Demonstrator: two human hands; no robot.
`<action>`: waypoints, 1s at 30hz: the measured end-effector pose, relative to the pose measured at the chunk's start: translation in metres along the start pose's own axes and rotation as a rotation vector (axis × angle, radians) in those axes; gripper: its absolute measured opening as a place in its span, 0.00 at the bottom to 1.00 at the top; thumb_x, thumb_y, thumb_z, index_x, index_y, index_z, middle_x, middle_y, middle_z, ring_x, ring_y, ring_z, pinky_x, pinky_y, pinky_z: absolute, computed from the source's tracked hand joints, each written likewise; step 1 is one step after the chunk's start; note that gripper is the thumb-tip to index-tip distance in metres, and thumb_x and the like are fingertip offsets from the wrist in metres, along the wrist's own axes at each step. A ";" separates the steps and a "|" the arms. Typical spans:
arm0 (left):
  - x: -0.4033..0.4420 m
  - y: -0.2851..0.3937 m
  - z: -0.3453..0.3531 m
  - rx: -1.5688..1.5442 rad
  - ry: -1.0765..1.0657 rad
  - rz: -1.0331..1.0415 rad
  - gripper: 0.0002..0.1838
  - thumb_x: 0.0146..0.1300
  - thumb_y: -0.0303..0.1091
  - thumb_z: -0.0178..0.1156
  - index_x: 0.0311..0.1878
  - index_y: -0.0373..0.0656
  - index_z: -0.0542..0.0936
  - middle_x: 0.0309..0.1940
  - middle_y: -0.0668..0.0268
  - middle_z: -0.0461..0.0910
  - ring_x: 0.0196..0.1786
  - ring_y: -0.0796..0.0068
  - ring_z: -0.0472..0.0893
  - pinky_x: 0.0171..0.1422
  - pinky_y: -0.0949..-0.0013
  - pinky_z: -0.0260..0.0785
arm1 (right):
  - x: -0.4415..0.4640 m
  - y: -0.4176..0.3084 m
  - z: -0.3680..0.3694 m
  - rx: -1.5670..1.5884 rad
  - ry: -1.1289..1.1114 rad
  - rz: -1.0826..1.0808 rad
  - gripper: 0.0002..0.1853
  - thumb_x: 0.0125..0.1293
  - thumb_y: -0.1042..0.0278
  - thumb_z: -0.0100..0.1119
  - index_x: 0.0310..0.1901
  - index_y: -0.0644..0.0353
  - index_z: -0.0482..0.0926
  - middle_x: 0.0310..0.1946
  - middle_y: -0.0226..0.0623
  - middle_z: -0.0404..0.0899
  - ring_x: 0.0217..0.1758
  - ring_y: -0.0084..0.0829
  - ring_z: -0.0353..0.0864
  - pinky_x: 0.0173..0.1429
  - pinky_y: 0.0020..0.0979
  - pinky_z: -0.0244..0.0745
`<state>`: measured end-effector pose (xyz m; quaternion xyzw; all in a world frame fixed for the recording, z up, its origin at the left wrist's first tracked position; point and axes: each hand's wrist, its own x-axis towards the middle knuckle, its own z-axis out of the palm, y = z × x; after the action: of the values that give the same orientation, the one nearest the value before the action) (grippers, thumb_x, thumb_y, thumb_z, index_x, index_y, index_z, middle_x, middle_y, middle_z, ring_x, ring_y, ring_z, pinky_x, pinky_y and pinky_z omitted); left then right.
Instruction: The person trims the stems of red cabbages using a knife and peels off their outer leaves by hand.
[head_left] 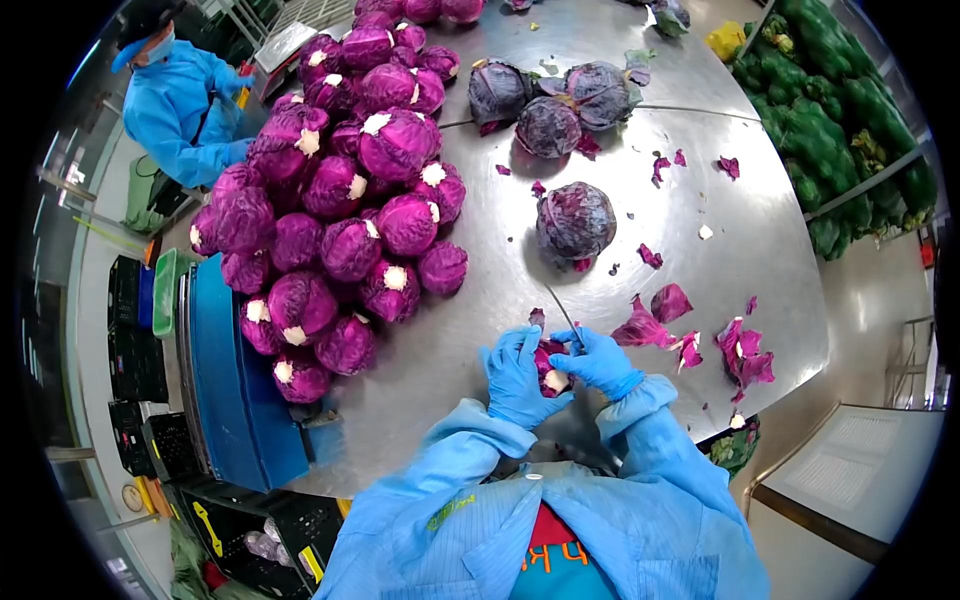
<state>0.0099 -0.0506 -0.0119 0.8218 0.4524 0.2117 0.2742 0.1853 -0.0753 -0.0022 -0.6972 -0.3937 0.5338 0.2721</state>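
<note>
Purple cabbage (547, 362), knife (563, 312) in right hand (602, 363)

You are holding one knife (565, 311) and one cabbage (546, 362) in two hands (515, 378) (604, 366); at least four dark cabbages (576, 220) and over twenty purple cabbages (398, 147) are showing.

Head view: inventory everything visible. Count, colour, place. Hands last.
Table: one, steel grey, centre
Cabbage pile: many, purple with pale stems, table's left
Dark cabbages: at least four, dusky purple, table's far middle
Leaf scraps: many, purple, mostly table's right
Held cabbage: one, purple, near edge
Knife: one, grey blade, beside held cabbage
Net sacks: several, green, upper right
Yellow bag: one, top right
Crates: several, mostly black, left
Co-worker: one, blue clothing, upper left
Left hand: one, blue glove, on held cabbage
Right hand: one, blue glove, gripping knife
</note>
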 end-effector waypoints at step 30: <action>0.012 -0.032 -0.016 -0.061 -0.228 -0.169 0.52 0.33 0.60 0.77 0.58 0.33 0.69 0.52 0.46 0.72 0.55 0.48 0.73 0.62 0.54 0.66 | -0.007 0.018 0.020 0.499 -0.122 0.094 0.28 0.56 0.59 0.72 0.57 0.58 0.77 0.26 0.22 0.73 0.20 0.14 0.67 0.22 0.18 0.63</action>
<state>-0.0141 -0.0224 -0.0189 0.7908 0.4791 0.1071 0.3656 0.1701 -0.0917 -0.0185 -0.5924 -0.2330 0.6675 0.3862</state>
